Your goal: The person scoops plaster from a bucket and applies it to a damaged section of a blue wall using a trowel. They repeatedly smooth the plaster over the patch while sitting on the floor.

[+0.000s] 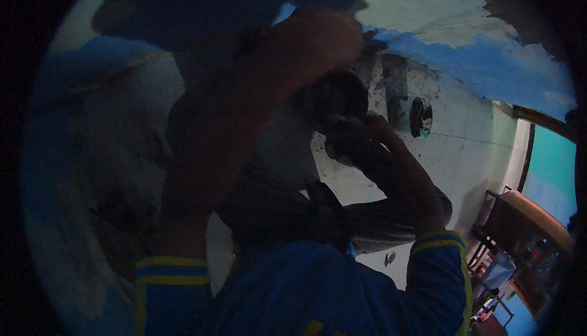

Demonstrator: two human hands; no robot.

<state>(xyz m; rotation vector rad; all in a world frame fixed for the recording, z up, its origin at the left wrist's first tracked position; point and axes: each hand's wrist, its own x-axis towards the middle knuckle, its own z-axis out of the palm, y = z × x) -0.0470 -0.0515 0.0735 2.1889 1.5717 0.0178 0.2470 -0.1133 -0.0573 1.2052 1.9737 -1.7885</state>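
The picture is very dark. My left forearm slants up from the lower left to my left hand, whose fingers are lost in shadow. Just above that hand spreads a large dark shape of a kind I cannot make out. Below my left hand is a dark round thing. My right hand is raised on a bent elbow, its fingers closed at the lower edge of this round thing. Where the left fingers end is hidden.
A pale surface with dark stains lies beyond my arms, with a dark oval on it. Patchy blue and white paint covers the upper right. At the right stands brown wooden furniture with cluttered items beneath, near a turquoise panel.
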